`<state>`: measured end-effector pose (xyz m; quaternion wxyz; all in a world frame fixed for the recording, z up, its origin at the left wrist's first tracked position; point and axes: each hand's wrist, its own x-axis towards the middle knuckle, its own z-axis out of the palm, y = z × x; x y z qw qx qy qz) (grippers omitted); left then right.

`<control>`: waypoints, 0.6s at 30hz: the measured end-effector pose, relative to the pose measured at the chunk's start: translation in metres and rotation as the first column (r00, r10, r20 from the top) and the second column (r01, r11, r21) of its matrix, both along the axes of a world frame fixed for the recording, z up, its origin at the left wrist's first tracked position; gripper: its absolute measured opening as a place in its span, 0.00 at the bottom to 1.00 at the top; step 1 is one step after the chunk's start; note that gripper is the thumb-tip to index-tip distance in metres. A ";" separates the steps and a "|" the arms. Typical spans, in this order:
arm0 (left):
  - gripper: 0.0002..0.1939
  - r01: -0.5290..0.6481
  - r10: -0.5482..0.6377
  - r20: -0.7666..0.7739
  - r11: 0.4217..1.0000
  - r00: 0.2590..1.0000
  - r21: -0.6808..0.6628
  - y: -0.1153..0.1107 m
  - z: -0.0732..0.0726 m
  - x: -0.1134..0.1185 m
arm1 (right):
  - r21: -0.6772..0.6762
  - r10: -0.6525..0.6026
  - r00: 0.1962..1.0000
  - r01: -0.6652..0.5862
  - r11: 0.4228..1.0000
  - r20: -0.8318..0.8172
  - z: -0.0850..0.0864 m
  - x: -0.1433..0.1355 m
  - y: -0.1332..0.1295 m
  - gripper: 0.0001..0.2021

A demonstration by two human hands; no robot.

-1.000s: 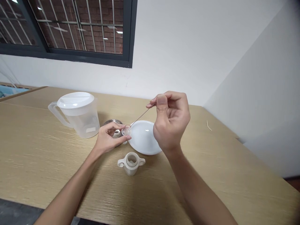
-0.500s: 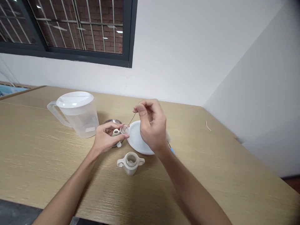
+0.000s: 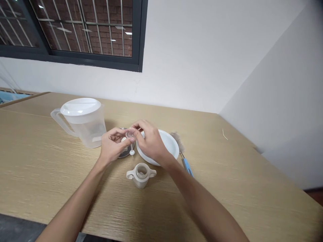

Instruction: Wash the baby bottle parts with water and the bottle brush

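My left hand point(image 3: 112, 143) pinches a small clear round piece point(image 3: 130, 134) between thumb and fingers, above the table. A pale stem with a round end point(image 3: 132, 152) hangs just under it; whether the two are joined I cannot tell. The fingertips of my right hand point(image 3: 150, 139) are closed on the clear piece's far side, and they partly hide it. Whether a thin wire is still in that hand does not show. Below both hands a baby bottle point(image 3: 141, 177) with two side handles stands upright, its top uncovered. Behind my left hand lies a round metal dish point(image 3: 123, 154), mostly covered.
A white plate point(image 3: 174, 144) sits beneath my right hand. To its right lies a bottle brush point(image 3: 187, 166) with a blue handle and grey bristles. A lidded plastic jug point(image 3: 88, 126) stands at the left. A thin pale strip point(image 3: 224, 134) lies farther right.
My right hand has come down and left, from holding a thin wire raised over the clear piece to touching that piece. The wire no longer shows. More of the plate and brush is visible.
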<state>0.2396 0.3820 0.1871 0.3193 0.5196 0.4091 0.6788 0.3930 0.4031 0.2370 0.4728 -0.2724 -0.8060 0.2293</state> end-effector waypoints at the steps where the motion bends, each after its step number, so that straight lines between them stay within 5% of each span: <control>1: 0.21 -0.002 0.002 0.008 1.000 1.000 0.002 0.000 0.000 -0.001 | 0.005 0.007 1.000 -0.007 1.000 0.018 -0.001 -0.001 0.000 0.06; 18: 0.15 0.072 -0.048 -0.225 0.992 0.973 0.099 -0.001 -0.013 0.000 | 0.032 -0.023 0.914 0.039 0.999 -0.404 0.015 0.006 -0.010 0.06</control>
